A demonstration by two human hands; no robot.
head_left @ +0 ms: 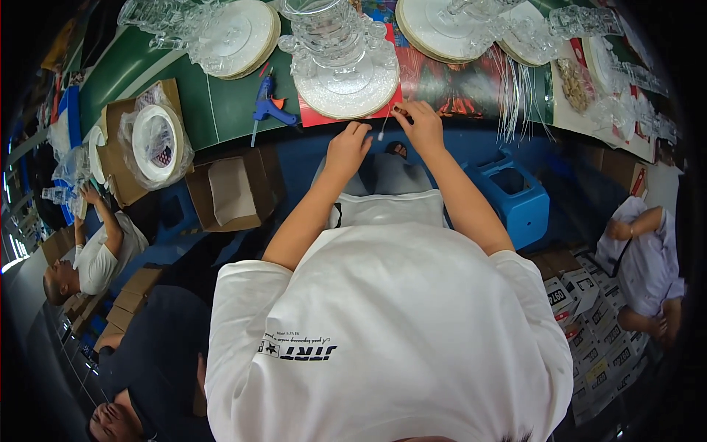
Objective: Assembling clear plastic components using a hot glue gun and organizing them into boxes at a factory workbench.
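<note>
My right hand point(421, 128) is closed in a pinch on a thin white cord point(387, 120), which dangles with a small pale tip at the table's front edge. My left hand point(347, 150) is closed, fingers curled together beside the cord; anything inside them is hidden. Just beyond both hands, a round white glittery base point(346, 94) rests on a red sheet point(311, 112). Clear glass-like pieces point(335, 37) stand stacked on that base. To the left lies a blue glue gun point(269, 103) with an orange trigger, its back end over the table edge.
More round white bases point(239, 37) with clear pieces line the green table point(199, 103). White strands point(515, 96) hang over the edge at right. Below are a blue stool point(515, 199) and an open cardboard box point(232, 191). Other people are nearby on both sides.
</note>
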